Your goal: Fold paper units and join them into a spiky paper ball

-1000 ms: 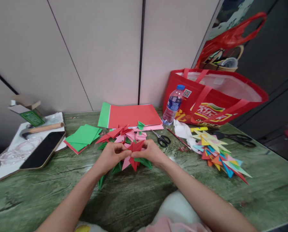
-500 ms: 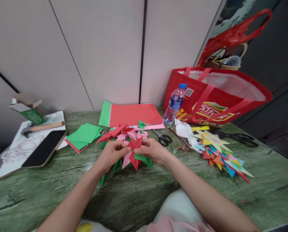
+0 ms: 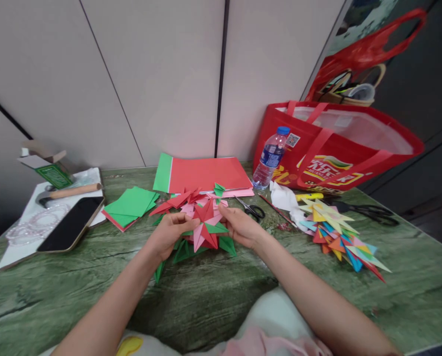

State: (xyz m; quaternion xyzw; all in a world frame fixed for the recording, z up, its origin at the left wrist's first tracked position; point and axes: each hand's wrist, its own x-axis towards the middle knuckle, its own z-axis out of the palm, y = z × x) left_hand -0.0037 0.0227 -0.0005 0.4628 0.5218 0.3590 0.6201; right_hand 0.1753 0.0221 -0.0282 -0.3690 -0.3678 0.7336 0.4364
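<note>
Between my hands is a folded paper star [image 3: 205,227] with red, pink and green points. My left hand [image 3: 172,231] pinches its left side between thumb and fingers. On the opposite edge, my right hand [image 3: 239,226] grips the upper right points. Behind and beneath the star lie loose folded paper pieces: red ones [image 3: 179,199] towards the back and green ones [image 3: 185,252] nearer me. The star partly hides this pile. Small scissors [image 3: 253,211] with black handles rest just past my right hand.
Green paper squares [image 3: 131,207] lie left, beside a phone [image 3: 72,225] and a wooden-handled tool [image 3: 70,191]. Red sheets [image 3: 209,173] lie at the back. A water bottle [image 3: 270,158] stands before a red bag [image 3: 328,148]. Multicoloured folded paper [image 3: 339,235] lies right, near larger black scissors [image 3: 372,212].
The star has turned a little in my hands, so a green point now faces right. My right hand has shifted to its upper right edge. The camera view has moved slightly.
</note>
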